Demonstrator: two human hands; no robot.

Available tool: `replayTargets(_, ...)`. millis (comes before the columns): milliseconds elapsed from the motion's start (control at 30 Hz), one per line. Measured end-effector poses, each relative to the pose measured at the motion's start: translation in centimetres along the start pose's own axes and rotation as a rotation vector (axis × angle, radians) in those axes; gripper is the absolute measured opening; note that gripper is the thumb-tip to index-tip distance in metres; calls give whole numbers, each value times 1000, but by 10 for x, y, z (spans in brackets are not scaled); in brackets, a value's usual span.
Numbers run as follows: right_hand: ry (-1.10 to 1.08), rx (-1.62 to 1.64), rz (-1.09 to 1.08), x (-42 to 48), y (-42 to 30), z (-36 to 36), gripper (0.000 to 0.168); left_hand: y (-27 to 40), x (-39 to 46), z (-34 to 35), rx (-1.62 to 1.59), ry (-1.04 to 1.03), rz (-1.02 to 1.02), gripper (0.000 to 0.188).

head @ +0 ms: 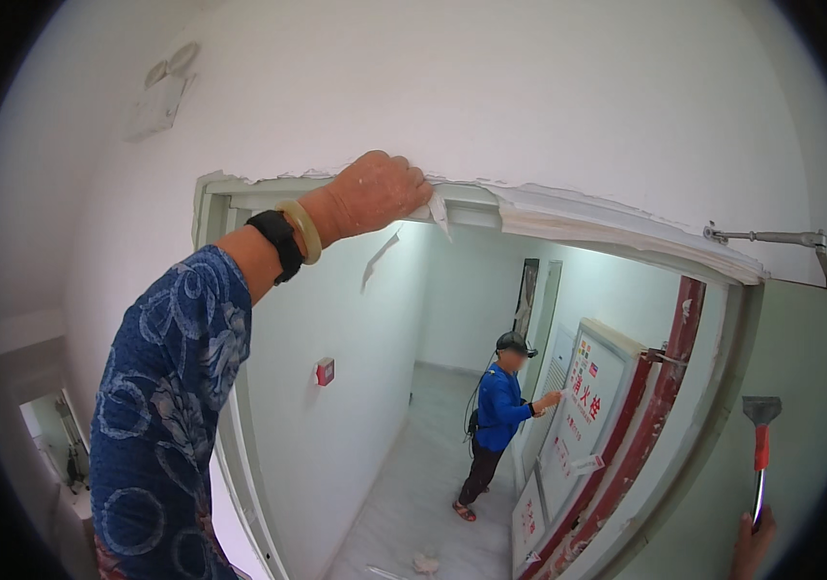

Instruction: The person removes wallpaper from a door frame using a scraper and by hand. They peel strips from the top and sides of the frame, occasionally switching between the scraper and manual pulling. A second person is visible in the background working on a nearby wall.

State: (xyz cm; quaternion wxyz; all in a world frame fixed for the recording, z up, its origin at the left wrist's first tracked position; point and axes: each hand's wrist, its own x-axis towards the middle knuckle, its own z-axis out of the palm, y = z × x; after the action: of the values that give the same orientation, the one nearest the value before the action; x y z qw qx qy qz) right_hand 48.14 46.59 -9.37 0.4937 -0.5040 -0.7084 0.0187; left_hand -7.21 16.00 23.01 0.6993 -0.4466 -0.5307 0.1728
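Observation:
My left hand [379, 190] is raised to the top of a door frame [268, 190], its fingers closed on a loose strip of pale masking material [441, 214] that hangs below them. Left of the hand the frame's pale green surface shows, edged by ragged paint. To the right, wrinkled pale covering [602, 226] still lies along the frame's top. Low at the right edge, my right hand [752, 540] grips a scraper [760, 449] by its handle. The scraper has a wide blade and a red collar, and it points upward in front of a grey-green door leaf [805, 348].
Beyond the doorway a person in blue [499, 409] stands beside a fire hydrant cabinet door [580, 413]. A metal door closer arm [776, 237] juts out at upper right. A red alarm box [325, 372] and an emergency light [158, 107] are wall-mounted. Debris [426, 563] lies on the floor.

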Motion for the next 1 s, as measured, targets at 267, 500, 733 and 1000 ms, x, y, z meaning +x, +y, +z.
replayTargets(267,27,-11,30,3,17,5,36,-18,-17,-3,-261,132,-237,5)
replayTargets(500,-16,38,4,2,-7,-1,34,7,-141,24,-158,-532,-416,15)
replayTargets(733,-7,-20,27,1,-12,-3,31,54,-100,0,-1202,-334,-1070,26)
replayTargets(1000,-19,-99,-9,-1,-14,-4,29,53,3,-10,-2686,213,-1315,17)
